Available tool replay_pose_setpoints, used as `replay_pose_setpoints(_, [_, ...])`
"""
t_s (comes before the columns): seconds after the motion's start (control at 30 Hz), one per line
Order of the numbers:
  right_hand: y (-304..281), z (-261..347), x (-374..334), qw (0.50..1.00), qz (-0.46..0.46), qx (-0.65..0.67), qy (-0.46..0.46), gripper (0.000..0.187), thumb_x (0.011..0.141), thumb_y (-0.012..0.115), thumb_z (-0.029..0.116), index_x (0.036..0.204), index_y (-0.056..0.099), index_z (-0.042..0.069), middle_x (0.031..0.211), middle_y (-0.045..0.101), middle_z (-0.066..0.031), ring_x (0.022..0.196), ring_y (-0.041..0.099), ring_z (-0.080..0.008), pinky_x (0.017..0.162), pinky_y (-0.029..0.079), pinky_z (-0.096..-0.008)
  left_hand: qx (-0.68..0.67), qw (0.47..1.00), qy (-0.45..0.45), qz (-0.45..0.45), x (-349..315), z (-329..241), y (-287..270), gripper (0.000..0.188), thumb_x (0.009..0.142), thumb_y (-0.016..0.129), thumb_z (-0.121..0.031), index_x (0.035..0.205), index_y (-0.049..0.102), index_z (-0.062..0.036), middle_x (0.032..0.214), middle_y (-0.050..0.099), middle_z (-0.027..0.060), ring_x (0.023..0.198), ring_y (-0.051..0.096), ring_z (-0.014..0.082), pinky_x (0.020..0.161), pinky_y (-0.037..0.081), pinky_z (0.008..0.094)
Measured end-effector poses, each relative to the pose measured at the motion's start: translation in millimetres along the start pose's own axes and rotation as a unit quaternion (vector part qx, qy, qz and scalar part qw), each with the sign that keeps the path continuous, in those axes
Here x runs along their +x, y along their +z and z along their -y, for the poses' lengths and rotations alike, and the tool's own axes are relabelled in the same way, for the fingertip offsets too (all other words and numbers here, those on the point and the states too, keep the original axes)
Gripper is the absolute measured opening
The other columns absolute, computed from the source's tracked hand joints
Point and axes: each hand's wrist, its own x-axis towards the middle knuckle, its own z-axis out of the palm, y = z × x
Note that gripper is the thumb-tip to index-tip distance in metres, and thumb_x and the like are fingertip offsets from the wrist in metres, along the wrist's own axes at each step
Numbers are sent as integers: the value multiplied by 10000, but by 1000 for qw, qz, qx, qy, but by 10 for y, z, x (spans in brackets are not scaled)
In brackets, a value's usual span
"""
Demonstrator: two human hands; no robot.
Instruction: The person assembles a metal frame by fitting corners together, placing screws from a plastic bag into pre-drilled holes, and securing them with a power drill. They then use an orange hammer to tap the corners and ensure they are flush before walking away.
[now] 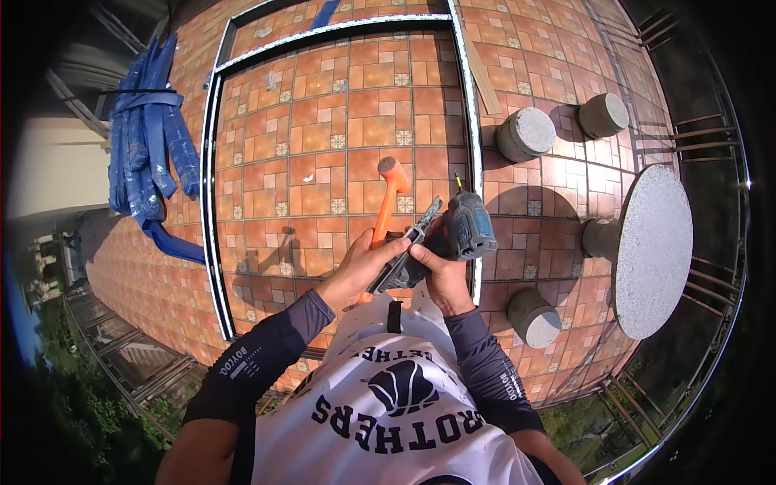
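Note:
My left hand [361, 271] is closed around the handle of an orange mallet [386, 206], whose head points away from me. The handle's end shows below the fingers. Between both thumbs is a narrow dark grey piece [416, 234] with a jagged, metallic far end; its exact kind I cannot make out. My right hand [449, 281] is closed by the grip of a blue and black cordless drill [469, 229], mostly hidden behind its body. A yellow-collared bit [459, 183] sticks out of it, pointing away from me. A dark, bulky part hangs below the hands.
A large rectangular metal frame [212, 162] lies on the tiled floor [323, 105] around the work spot. Blue-wrapped bundles [149, 137] lie at left. Right of the frame stand concrete stools [527, 134] and a round stone table [656, 250]. A railing [731, 299] borders the terrace.

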Motion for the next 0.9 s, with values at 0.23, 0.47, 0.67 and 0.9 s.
replay_pose_setpoints(0.23, [349, 824, 1431, 999, -2, 4, 52, 559, 820, 847, -86, 1262, 553, 89, 1095, 613, -5, 1039, 634, -151, 961, 550, -316, -33, 998, 34, -45, 1025, -1061, 10, 361, 1024, 680, -180, 1332, 574, -26, 1164, 655, 16, 1090, 619, 102, 964, 503, 297])
replay_pose_setpoints(0.47, [893, 1309, 3003, 998, 1, -12, 64, 592, 835, 826, -97, 1326, 547, 83, 1140, 595, -10, 1068, 631, -164, 973, 547, -321, -87, 992, 93, -2, 2118, -2284, -381, 343, 1023, 724, -194, 1294, 581, -40, 1122, 642, -13, 1034, 614, 73, 911, 513, 260])
replay_pose_setpoints(0.67, [1286, 1653, 4072, 998, -26, -53, 19, 542, 853, 798, -95, 1326, 577, 46, 1194, 652, -43, 1114, 658, -199, 1008, 550, -348, 76, 997, 32, -6, 2842, -3406, -754, 663, 921, 792, -584, 1221, 569, -36, 947, 605, -6, 785, 570, 57, 632, 471, 243])
replay_pose_setpoints(0.9, [1634, 2159, 5365, 998, -43, -41, 5, 607, 819, 818, -117, 1350, 568, 38, 1244, 655, -57, 1146, 652, -208, 1035, 541, -353, -3, 999, -20, 35, 3774, -4629, -1099, 542, 1023, 628, -619, 1083, 570, -83, 763, 551, -39, 519, 497, 39, 442, 404, 244])
